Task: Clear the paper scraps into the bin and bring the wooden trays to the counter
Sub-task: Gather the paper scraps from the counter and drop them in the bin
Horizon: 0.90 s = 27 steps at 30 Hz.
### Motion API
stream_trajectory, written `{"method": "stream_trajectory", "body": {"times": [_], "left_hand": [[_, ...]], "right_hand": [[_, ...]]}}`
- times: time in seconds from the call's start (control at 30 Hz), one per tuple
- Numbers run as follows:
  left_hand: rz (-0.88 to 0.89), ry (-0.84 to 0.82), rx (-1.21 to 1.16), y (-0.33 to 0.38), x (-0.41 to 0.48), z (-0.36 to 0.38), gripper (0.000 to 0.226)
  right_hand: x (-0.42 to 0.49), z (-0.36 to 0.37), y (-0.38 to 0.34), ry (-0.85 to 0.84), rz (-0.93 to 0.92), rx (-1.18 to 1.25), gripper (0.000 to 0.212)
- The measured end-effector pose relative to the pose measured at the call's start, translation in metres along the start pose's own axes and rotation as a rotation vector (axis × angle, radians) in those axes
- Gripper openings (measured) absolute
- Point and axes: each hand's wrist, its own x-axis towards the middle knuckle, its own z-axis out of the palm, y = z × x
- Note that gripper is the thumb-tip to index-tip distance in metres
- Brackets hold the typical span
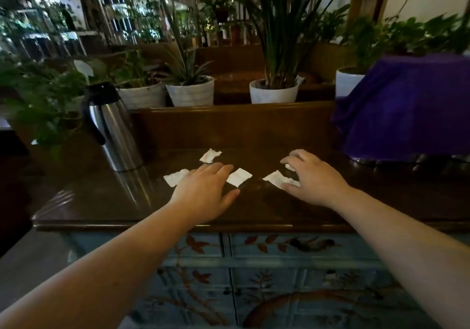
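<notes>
White paper scraps (239,176) lie diagonally on dark wood, left hand (203,191) and right hand (315,178) grips spread apart.

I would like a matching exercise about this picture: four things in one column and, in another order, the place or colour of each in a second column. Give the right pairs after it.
Things
1. steel jug
2. purple cloth
3. left hand
4. right hand

Places
A. draped over something at the right end of the wooden top
B. fingers on the paper scrap right of centre
C. stands at the left, near the potted plants
D. flat on the top, between two paper scraps

Pairs: 1-C, 2-A, 3-D, 4-B
</notes>
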Motion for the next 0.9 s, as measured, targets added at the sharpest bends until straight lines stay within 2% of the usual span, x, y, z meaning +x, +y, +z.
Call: {"method": "stream_trajectory", "body": {"times": [0.23,0.4,0.53,0.67,0.8,0.9], "left_hand": [[-0.017,-0.102,-0.033,-0.019,0.047,0.041,0.056],[0.002,-0.184,-0.042,-0.029,0.079,0.062,0.052],[0.058,-0.169,-0.060,-0.041,0.106,0.076,0.047],[0.165,-0.224,-0.069,-0.054,0.135,0.086,0.043],[0.317,-0.359,-0.032,-0.067,0.157,0.097,0.048],[0.427,-0.352,-0.045,-0.077,0.166,0.108,0.046]], "right_hand": [[0.036,0.034,0.033,-0.190,0.130,-0.021,0.037],[0.052,0.055,0.044,-0.234,0.195,0.038,0.039],[0.065,0.066,0.046,-0.272,0.247,0.054,0.043],[0.076,0.072,0.046,-0.271,0.286,0.096,0.036],[0.080,0.077,0.043,-0.253,0.289,0.135,0.013],[0.082,0.080,0.036,-0.206,0.320,0.170,0.006]]}}
